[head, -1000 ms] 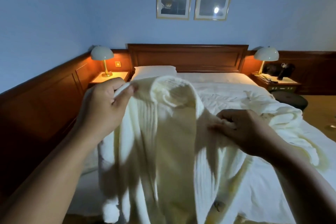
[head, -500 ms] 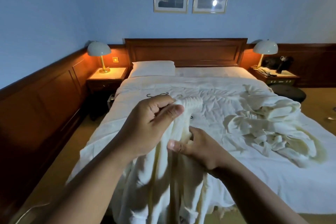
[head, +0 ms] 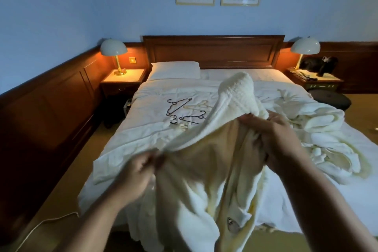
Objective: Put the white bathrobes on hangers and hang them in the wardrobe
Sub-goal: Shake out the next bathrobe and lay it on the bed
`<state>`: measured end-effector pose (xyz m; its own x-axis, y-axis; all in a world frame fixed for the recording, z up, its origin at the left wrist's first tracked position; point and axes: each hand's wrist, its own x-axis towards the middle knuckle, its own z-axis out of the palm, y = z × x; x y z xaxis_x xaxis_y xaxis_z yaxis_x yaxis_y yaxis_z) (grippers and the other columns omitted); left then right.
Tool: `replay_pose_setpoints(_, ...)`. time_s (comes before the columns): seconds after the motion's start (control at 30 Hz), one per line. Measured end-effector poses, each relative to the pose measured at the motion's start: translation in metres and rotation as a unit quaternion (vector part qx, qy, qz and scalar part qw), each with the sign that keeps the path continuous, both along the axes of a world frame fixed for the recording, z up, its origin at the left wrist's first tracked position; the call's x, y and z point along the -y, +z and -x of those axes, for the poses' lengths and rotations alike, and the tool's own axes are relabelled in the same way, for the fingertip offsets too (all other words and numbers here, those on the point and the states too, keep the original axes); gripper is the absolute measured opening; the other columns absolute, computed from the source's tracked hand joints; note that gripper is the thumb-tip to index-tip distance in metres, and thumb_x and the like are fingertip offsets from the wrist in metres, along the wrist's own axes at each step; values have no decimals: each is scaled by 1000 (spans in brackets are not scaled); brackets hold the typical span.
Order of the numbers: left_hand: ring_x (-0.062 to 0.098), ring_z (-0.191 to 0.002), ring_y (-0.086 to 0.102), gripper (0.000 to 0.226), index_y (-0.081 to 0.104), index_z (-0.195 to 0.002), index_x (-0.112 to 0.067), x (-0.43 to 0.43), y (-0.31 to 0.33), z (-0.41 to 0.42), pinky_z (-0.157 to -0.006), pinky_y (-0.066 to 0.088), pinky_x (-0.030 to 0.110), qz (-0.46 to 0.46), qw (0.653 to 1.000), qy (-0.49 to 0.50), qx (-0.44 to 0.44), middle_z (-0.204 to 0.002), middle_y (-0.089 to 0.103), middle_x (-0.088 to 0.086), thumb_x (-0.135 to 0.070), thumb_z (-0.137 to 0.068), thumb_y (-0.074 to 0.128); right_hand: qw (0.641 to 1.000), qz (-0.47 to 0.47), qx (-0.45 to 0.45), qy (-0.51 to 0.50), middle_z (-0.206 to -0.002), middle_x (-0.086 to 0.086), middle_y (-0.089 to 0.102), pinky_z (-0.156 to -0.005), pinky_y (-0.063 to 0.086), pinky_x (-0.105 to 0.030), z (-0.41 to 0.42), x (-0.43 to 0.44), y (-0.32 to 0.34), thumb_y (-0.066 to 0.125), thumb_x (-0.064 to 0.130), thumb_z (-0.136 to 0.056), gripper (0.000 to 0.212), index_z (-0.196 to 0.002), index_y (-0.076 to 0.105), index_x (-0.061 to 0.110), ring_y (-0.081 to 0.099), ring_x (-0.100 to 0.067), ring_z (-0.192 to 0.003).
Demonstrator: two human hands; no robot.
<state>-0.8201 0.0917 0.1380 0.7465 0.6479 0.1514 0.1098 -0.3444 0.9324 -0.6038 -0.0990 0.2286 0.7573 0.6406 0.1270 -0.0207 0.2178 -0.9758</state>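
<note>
I hold a white bathrobe (head: 206, 172) spread open over the foot of the bed (head: 126, 149). My left hand (head: 135, 176) grips its edge low on the left. My right hand (head: 274, 137) grips the fabric higher on the right, just under the fluffy collar (head: 239, 92), which stands up. Most of the robe hangs down toward the floor. Several black and pale hangers (head: 184, 110) lie on the bedcover behind the robe. More white bathrobes (head: 319, 135) lie crumpled on the right side of the bed. No wardrobe is in view.
A wooden headboard (head: 212, 51) and one pillow (head: 176, 69) are at the far end. Nightstands with lit lamps (head: 113, 51) (head: 304, 47) flank the bed. A dark round stool (head: 331, 99) stands at the right. Wood panelling runs along the left wall; a cable (head: 47, 223) lies on the floor.
My hands were close together on a bunched part of the robe; they have moved apart, left down and right up, spreading the robe open with the collar raised.
</note>
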Motion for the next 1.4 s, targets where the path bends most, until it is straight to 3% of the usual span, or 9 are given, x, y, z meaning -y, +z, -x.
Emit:
replay_pose_setpoints(0.07, 5, -66, 56, 24, 68, -84, -20, -15, 21, 5, -54, 45, 18, 61, 980, 128, 138, -66, 62, -12, -44, -88, 68, 999, 27, 27, 5, -75, -17, 74, -66, 59, -42, -4, 1, -2, 71, 9, -87, 10, -83, 73, 0, 71, -30, -66)
replay_pose_setpoints(0.13, 10, -57, 43, 42, 48, -75, -10, -25, 41, 11, -48, 36, 27, -57, 973, 171, 142, -59, 46, -10, -49, -84, 61, 998, 51, 33, 16, -87, -23, 74, -81, 57, -56, 1, -3, -4, 74, 14, -85, 14, -88, 74, 0, 71, -36, -77)
replay_pose_setpoints(0.37, 10, -109, 64, 47, 51, -127, -25, 32, 50, -6, -85, 54, 35, -165, 985, -42, 41, -118, 64, -10, -41, -86, 67, 992, 68, 65, 88, -82, -23, 74, -66, 53, -41, 26, -22, -24, 80, 22, -72, 24, -84, 73, 2, 70, -33, -72)
replay_pose_setpoints(0.57, 4, -49, 47, 24, 42, -78, -26, 39, 53, -32, -47, 26, 8, -308, 940, 94, 113, -57, 46, -12, -22, -99, 53, 969, 127, 153, 146, -83, -23, 70, -65, 50, -53, 31, -28, -41, 82, 47, -73, 55, -90, 66, -3, 61, -20, -73)
replay_pose_setpoints(0.77, 13, -60, 49, 24, 49, -75, -20, 0, 79, -17, -57, 39, 30, -287, 927, 200, 138, -65, 51, -2, -29, -98, 46, 928, 247, 239, 145, -86, -5, 75, -71, 56, -42, -14, 6, -54, 87, 40, -73, 28, -94, 74, 27, 72, -23, -80)
replay_pose_setpoints(0.97, 23, -70, 59, 25, 60, -84, -11, 5, 70, -6, -63, 47, 35, -270, 951, 117, 90, -71, 59, 4, -24, -97, 44, 913, 341, 213, 66, -70, 4, 69, -61, 48, -33, -31, 45, -121, 75, 27, -88, 12, -79, 71, 33, 62, -8, -60)
replay_pose_setpoints(1.2, 14, -51, 39, 31, 46, -71, -17, 7, 50, 9, -49, 33, 32, -291, 955, 54, 5, -58, 38, -2, -38, -94, 49, 931, 298, 209, -38, -91, 1, 71, -72, 48, -20, -8, 42, -135, 56, 19, -101, 12, -106, 66, 13, 65, -6, -84)
replay_pose_setpoints(1.27, 12, -46, 33, 41, 44, -71, -15, 11, 46, 16, -44, 27, 30, -304, 950, 55, -40, -54, 33, -2, -49, -91, 53, 925, 300, 233, -16, -85, -2, 70, -71, 47, -34, -6, 40, -132, 56, 34, -100, 23, -98, 66, 13, 63, -13, -77)
replay_pose_setpoints(1.4, 15, -46, 29, 54, 39, -65, -22, 13, 43, 29, -44, 24, 22, -307, 942, 81, -108, -55, 30, -1, -65, -75, 71, 858, 373, 299, 189, -68, 1, 60, -57, 37, -21, -7, 42, -105, 72, 41, -88, 23, -74, 65, 24, 50, 0, -60)
